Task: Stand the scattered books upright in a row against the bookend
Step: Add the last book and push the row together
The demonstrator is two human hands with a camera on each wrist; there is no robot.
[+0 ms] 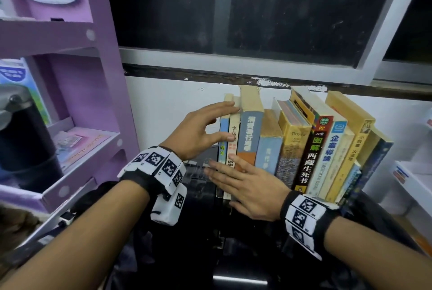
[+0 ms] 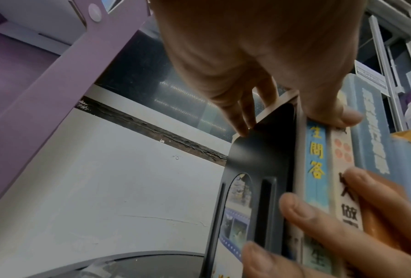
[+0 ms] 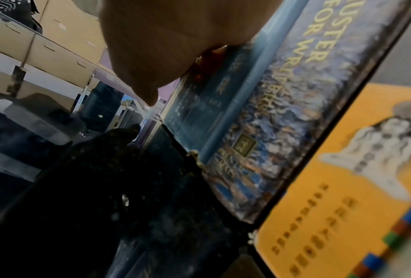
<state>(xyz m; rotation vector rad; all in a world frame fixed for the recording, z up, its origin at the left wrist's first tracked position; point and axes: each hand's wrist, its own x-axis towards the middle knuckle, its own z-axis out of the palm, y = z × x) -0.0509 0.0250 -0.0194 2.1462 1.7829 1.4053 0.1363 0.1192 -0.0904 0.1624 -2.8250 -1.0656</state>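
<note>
A row of worn paperback books (image 1: 301, 147) with yellowed page edges stands upright on a dark, glossy surface (image 1: 233, 243) against a white wall, the right-hand volumes leaning a little to the right. At the row's left end a flat black metal bookend (image 2: 259, 159) with rounded corners and slotted cut-outs stands flush against a thin light-blue-spined book (image 2: 315, 169), with a cream-spined book (image 2: 342, 159) touching it on the other side. The left hand (image 1: 198, 130) reaches over the top of these two, fingers straight across their upper edges and thumb pressed on their spines, not clenched. The right hand (image 1: 247, 186) lies flat, fingers extended, against the lower spines. On the left, a lilac cardboard shelf unit (image 1: 98, 93) holds printed cartons and leaflets in its compartments.
</note>
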